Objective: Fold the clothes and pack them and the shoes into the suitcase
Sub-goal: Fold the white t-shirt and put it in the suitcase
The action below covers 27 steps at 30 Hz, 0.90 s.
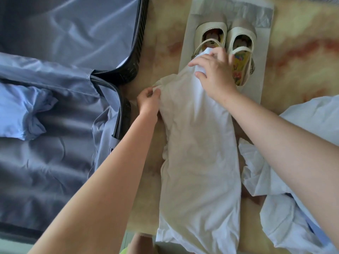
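The open suitcase [55, 162] held a blue garment [23, 110]. The white garment [198, 143] lay lengthwise toward the shoes [242, 28]; the left hand [149, 101] pinched its edge, and the right hand [214, 74] gripped its far end.

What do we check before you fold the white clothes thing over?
1. Left hand pinches the long white fabric garment by its side edge: ok.
2. Right hand grips its far end: ok.
3. Garment clear of the cream strap shoes: not ok, its end overlaps one.
4. Black suitcase with grey lining lying open: ok.
5. Layers underneath even: cannot tell.
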### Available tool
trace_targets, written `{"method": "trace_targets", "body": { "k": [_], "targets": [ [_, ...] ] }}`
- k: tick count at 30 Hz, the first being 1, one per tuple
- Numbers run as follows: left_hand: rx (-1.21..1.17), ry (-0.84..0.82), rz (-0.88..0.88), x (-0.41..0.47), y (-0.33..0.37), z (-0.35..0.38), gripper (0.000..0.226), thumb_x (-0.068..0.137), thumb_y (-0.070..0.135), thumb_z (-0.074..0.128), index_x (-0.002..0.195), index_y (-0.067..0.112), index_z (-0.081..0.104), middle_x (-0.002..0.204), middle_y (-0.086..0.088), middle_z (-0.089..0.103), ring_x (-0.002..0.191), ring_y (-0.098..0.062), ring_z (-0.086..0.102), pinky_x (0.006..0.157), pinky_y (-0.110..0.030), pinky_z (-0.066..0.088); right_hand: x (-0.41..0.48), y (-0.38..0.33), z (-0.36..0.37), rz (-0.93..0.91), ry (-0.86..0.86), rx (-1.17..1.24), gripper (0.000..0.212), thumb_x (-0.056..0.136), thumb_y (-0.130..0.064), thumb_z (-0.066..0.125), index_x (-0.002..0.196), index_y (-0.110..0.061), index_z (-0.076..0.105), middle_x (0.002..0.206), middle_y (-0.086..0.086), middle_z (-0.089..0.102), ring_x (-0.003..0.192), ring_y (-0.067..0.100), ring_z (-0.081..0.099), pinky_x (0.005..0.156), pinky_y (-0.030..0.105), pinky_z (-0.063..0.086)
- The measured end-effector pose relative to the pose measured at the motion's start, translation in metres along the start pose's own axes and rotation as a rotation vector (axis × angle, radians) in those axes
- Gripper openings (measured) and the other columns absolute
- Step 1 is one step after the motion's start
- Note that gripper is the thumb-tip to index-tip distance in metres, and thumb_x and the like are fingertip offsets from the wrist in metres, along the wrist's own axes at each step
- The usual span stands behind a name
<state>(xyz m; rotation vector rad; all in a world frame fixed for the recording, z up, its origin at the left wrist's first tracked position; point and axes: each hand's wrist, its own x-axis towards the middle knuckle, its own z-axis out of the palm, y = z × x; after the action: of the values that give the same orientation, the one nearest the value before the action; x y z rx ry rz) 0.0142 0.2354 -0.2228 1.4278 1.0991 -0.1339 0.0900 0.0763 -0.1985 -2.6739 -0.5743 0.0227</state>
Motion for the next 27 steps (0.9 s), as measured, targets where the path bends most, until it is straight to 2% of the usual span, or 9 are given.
{"method": "trace_targets", "body": {
  "k": [3,6,8,11,13,16,20,23,27],
  "targets": [
    [-0.026,-0.031,-0.002,0.0,0.001,0.002,0.018,0.093,0.017,0.059,0.111,0.014,0.06,0.101,-0.002,0.063,0.101,-0.022,0.062,0.094,-0.04,0.052,0.019,0.001,-0.001,-0.055,-0.099,-0.085,0.031,0.091,-0.013,0.056,0.118,-0.025,0.064,0.119,-0.01,0.058,0.119,0.026,0.037,0.089,0.026,0.012],
    [-0.042,-0.062,-0.011,-0.001,0.001,0.002,0.017,0.09,0.019,0.064,0.107,0.016,0.06,0.099,0.0,0.064,0.097,-0.019,0.063,0.091,-0.037,0.054,0.031,-0.002,-0.001,-0.023,-0.223,-0.132,0.031,0.093,-0.015,0.055,0.123,-0.02,0.061,0.107,-0.006,0.041,0.122,0.029,0.03,0.104,0.033,0.011],
    [-0.057,-0.061,-0.009,-0.001,-0.001,0.002,0.024,0.088,0.016,0.067,0.11,0.014,0.059,0.098,0.001,0.065,0.092,-0.016,0.063,0.087,-0.032,0.054,0.037,-0.004,0.003,-0.023,-0.271,-0.194,0.026,0.091,-0.018,0.059,0.116,-0.018,0.066,0.107,0.0,0.051,0.121,0.031,0.03,0.105,0.038,0.012],
    [-0.14,0.005,0.038,-0.004,0.001,0.001,0.016,0.088,0.009,0.066,0.101,0.013,0.058,0.085,0.006,0.065,0.079,-0.009,0.063,0.077,-0.021,0.053,0.046,-0.006,0.004,-0.031,-0.116,-0.17,0.014,0.086,-0.028,0.063,0.096,-0.023,0.072,0.103,-0.003,0.063,0.115,0.028,0.038,0.097,0.032,0.008],
    [-0.203,0.054,0.085,-0.001,0.004,0.0,0.015,0.088,0.007,0.064,0.101,0.013,0.058,0.087,0.005,0.066,0.077,-0.007,0.064,0.073,-0.016,0.052,0.049,-0.009,0.0,-0.004,-0.019,-0.11,0.013,0.085,-0.028,0.063,0.094,-0.025,0.072,0.099,-0.007,0.065,0.113,0.024,0.04,0.094,0.028,0.007],
    [-0.152,0.059,0.121,0.006,0.005,0.002,0.019,0.089,0.006,0.063,0.107,0.008,0.059,0.097,-0.002,0.069,0.085,-0.012,0.065,0.083,-0.023,0.053,0.05,-0.006,0.002,0.021,-0.042,-0.157,0.014,0.087,-0.021,0.061,0.098,-0.021,0.069,0.105,-0.003,0.065,0.117,0.024,0.038,0.097,0.029,0.006],
    [-0.081,0.075,0.094,0.012,0.001,0.005,0.032,0.091,0.006,0.059,0.124,0.007,0.055,0.114,-0.006,0.064,0.1,-0.017,0.062,0.094,-0.029,0.05,0.043,-0.001,0.012,0.048,-0.141,-0.214,0.031,0.087,-0.023,0.061,0.118,-0.019,0.062,0.123,0.002,0.058,0.125,0.028,0.034,0.098,0.031,0.005],
    [-0.011,0.046,0.171,0.009,0.0,0.004,0.035,0.093,0.004,0.055,0.126,0.012,0.053,0.122,-0.003,0.059,0.114,-0.015,0.056,0.099,-0.025,0.045,0.031,-0.004,0.009,0.08,-0.05,-0.123,0.042,0.084,-0.024,0.062,0.126,-0.022,0.056,0.129,-0.001,0.052,0.128,0.025,0.034,0.097,0.027,0.01],
    [0.175,0.073,0.271,0.006,-0.003,-0.001,0.049,0.089,0.011,0.063,0.134,0.013,0.044,0.134,-0.004,0.045,0.119,-0.016,0.048,0.102,-0.025,0.039,-0.001,0.002,-0.005,0.349,0.165,0.007,0.049,0.077,-0.033,0.069,0.123,-0.023,0.056,0.13,-0.001,0.047,0.121,0.026,0.038,0.096,0.029,0.023]
  ]
}}
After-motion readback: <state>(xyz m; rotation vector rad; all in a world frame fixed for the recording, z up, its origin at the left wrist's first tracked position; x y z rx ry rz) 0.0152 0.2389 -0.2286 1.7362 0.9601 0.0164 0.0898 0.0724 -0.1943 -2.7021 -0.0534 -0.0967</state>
